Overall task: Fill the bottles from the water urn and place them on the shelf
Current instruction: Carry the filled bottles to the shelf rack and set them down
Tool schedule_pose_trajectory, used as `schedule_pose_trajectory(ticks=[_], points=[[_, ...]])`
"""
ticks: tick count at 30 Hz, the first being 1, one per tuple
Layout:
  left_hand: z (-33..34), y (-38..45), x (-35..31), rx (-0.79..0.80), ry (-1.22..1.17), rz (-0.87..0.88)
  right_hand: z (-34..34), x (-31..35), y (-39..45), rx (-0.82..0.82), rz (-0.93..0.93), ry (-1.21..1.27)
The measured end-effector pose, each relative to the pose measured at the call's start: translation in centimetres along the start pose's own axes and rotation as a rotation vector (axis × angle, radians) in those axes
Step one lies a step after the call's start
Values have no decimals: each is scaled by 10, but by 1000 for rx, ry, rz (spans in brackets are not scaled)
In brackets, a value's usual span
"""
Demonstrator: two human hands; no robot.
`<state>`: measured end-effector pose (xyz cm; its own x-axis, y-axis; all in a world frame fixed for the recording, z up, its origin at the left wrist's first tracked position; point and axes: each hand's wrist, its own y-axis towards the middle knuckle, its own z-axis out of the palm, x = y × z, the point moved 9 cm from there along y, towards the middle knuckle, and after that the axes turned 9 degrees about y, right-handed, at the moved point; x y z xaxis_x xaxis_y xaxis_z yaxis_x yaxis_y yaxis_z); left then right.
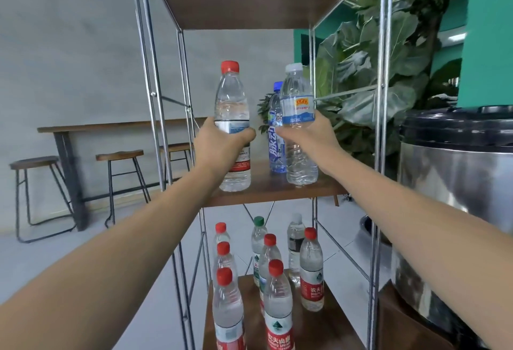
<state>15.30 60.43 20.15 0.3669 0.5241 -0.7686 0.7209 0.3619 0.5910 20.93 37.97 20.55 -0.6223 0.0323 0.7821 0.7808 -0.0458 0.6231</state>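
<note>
The left hand (222, 138) is wrapped round the middle of a red-capped bottle (232, 127), fingers curled across its label. The right hand (305, 134) grips a white-capped bottle (298, 124) at its blue label band in the same way. Both bottles stand upright over the middle shelf board (272, 185), and their bases look to be on it or just above; which, I cannot tell. Both look full of clear water and are capped.

Just behind the white-capped bottle, toward 12 o'clock, a blue-capped bottle (276, 138) stands on the same board. On the lower shelf board (330, 319), at 6 o'clock from the hands, a cluster of capped bottles (277, 288) stands, mostly red caps, one green. The water urn (455, 183), steel with a dark lid, sits at 3 o'clock, outside the metal shelf frame (384, 99). At 9 o'clock, well apart, are a long desk (116, 126) and stools (122, 155).

The step in hand seems to be the placing: two filled bottles going onto the middle board. The next move likely calls for settling both bases flat, letting go without tipping them or knocking the blue-capped one, then drawing both arms back between the frame posts.
</note>
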Motion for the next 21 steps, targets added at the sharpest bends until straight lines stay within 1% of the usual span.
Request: schedule_pose_trajectory(ticks=[3,7,15,19,21], points=[[10,4,4,7,-13,23,-1,-7,5,-19,-14,20],[14,4,5,-36,13,25,-4,-13,9,-45,-26,47],[17,2,2,-44,40,20,-2,-29,-4,29,48,-18],[17,-2,2,-28,53,2,4,-22,-16,139,97,-39],[17,-6,2,-13,66,5,6,-20,-22,157,109,-83]])
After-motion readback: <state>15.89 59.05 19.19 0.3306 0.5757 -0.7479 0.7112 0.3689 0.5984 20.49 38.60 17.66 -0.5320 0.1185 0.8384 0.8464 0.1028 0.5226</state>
